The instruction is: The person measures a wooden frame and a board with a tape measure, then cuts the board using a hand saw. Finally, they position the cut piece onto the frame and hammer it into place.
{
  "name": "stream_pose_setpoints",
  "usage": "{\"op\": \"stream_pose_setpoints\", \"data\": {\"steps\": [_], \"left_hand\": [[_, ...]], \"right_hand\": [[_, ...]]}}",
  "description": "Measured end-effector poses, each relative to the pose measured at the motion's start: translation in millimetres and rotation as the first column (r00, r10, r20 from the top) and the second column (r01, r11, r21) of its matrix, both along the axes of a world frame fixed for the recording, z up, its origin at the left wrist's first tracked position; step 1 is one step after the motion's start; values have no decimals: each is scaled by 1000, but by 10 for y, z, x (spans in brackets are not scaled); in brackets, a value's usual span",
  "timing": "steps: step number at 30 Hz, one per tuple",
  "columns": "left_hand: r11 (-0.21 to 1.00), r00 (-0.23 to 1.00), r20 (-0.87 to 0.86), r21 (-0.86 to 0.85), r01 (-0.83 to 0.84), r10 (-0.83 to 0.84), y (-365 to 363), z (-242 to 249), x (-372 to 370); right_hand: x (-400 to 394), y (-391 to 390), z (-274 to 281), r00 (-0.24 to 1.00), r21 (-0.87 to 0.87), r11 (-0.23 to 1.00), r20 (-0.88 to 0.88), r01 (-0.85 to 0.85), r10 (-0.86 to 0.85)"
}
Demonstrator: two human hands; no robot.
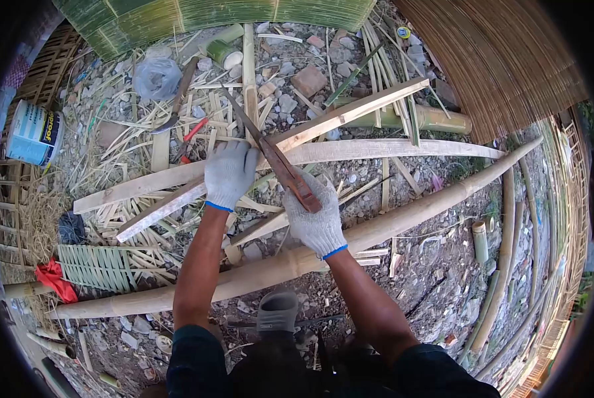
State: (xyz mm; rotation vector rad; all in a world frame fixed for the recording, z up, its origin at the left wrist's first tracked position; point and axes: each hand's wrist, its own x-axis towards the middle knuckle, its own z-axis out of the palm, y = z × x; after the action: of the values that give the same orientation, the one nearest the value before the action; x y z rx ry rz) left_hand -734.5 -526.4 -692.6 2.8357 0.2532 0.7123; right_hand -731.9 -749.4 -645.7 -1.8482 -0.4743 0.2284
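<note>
Holding the brown handle (pixel 298 188) of a long tapered tool (pixel 275 154) in our gloved right hand (pixel 315 219), we rest our left hand (pixel 230 174) on a straight wooden strip (pixel 357 113), its grip too hidden to tell, the blade slanting across that strip beyond a long bamboo pole (pixel 264 270).

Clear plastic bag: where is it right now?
In the head view, the plastic bag lies at upper left, just left of the wooden knife handle.
</note>
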Motion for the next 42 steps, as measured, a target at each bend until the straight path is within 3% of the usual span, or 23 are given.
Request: {"op": "stream_pose_setpoints", "data": {"steps": [2, 5, 8, 9, 12, 14, 18, 21, 24, 25, 28, 31, 36, 38, 39, 42], "left_hand": [[995, 983, -159, -64, 79, -88, 4, 35, -106], [980, 960, -204, -96, 172, -189, 121, 71, -91], [977, 928, -308, -100, 189, -211, 275, -1, -11], [981, 894, -414, -155, 118, -173, 273, 169, 9], [993, 881, -459, -49, 107, -118, 263, 295, -37], [998, 902, -428, -49, 43, -60, 198, 190, -79], [996, 964, -262, -59, -60, 42, 17, 40, -126], [990, 943, -329, -102, -96, 58, 8, 76, -128], [997, 969, -248, -75, -16, -3, 47, 0, -176], [998, 963, -270, -68, 3, -21, 57, 30, -158], [998, 954, -295, -48, 40, -52, 86, 90, -135], [998, 961, -269, -38, 52, -60, 83, 85, -117], [999, 944, -326, -34, 33, -42, 87, 121, -85], [999, 945, -327, -40, 22, -34, 128, 93, -67], [999, 945, -327, -46, 17, -31, 129, 82, -59], [999, 951, -308, -41, 16, -28, 130, 54, -62]], "right_hand": [[5, -38, -18, 998, -24, 1000, 55, -14, 16], [-45, -75, -162, 990, -51, 998, 142, -20, 27], [-91, -63, -274, 990, -4, 1000, 138, 4, -3], [-104, -13, -274, 992, 25, 1000, 128, 5, -8], [-87, 66, -210, 998, 72, 997, 70, 2, -7], [-29, 47, -262, 999, 145, 989, -32, 7, -2], [152, -18, -208, 989, 52, 994, 119, -93, 86], [133, -115, -195, 993, 62, 994, 79, -92, 87], [-54, -293, -284, 992, 60, 995, 108, -75, 68], [-120, -370, -198, 981, -21, 997, 175, -79, 81], [-345, -445, -204, 995, -41, 999, 90, -36, 39], [-529, -499, -194, 988, -9, 1000, 153, 9, -7], [-835, -644, -100, 983, -12, 999, -181, -37, 34], [-914, -752, -29, 995, -162, 984, -78, -73, 60], [-920, -789, -33, 989, -86, 995, 132, -51, 62], [-1072, -918, -91, 997, -98, 994, 50, -58, 63]]}}
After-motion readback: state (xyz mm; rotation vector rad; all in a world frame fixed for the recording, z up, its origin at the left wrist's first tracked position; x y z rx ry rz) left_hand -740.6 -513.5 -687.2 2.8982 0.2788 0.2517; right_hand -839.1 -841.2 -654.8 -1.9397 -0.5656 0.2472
